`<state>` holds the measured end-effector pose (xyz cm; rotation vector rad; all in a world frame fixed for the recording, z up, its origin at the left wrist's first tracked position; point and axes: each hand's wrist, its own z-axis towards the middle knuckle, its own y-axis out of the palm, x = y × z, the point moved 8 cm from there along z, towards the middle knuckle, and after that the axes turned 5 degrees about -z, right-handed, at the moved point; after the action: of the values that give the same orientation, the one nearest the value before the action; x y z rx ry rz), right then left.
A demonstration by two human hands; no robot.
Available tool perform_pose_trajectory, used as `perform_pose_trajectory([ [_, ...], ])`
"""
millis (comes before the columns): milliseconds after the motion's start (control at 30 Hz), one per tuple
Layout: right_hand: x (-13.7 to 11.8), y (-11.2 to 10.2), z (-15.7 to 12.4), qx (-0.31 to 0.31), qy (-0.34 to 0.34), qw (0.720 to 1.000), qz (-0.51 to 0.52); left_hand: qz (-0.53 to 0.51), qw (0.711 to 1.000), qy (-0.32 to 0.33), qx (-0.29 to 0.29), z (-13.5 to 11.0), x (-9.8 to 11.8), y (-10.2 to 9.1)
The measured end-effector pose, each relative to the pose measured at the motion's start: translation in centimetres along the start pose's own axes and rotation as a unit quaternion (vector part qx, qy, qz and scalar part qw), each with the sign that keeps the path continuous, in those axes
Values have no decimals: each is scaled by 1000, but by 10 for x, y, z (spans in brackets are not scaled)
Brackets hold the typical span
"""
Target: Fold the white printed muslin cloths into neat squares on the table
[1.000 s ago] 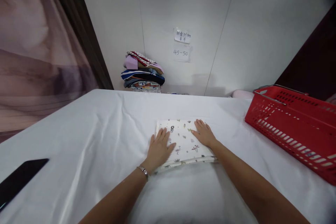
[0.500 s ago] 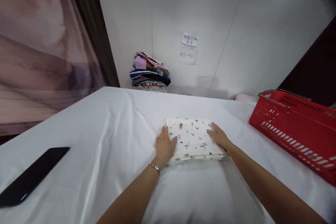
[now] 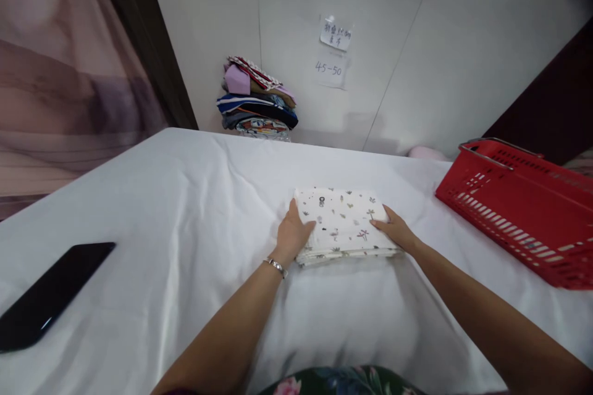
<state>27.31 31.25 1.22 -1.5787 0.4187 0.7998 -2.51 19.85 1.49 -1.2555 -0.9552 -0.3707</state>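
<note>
A folded white cloth with small printed figures lies on the white-sheeted table, a little right of the middle. My left hand grips the cloth's left edge, thumb on top and fingers curled against the side. My right hand holds the right edge in the same way, its fingers tucked at the side of the cloth. A thin bracelet sits on my left wrist. The cloth rests on the sheet between both hands.
A red plastic basket stands at the right edge of the table. A black phone lies at the near left. A pile of folded clothes sits at the back against the wall, under two paper notes.
Both hands slid outward from lying flat on top of the cloth to its left and right edges, where they now grip it. The view has shifted slightly.
</note>
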Motion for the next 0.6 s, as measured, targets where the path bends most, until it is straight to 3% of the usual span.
perform_pose_trajectory([
  [167, 8, 1, 0, 0, 26, 999, 28, 79, 997, 15, -1, -1, 2, 4],
  [333, 12, 3, 0, -30, 83, 992, 89, 112, 984, 115, 77, -2, 13, -3],
  [433, 23, 0, -5, -42, 136, 979, 146, 110, 967, 206, 100, -11, 31, -9],
  [500, 32, -4, -10, -41, 159, 971, 176, 93, 954, 276, 76, -24, 47, -7],
  [600, 40, -4, -21, -68, 169, 958, 221, 83, 926, 369, -4, -52, 68, 10],
])
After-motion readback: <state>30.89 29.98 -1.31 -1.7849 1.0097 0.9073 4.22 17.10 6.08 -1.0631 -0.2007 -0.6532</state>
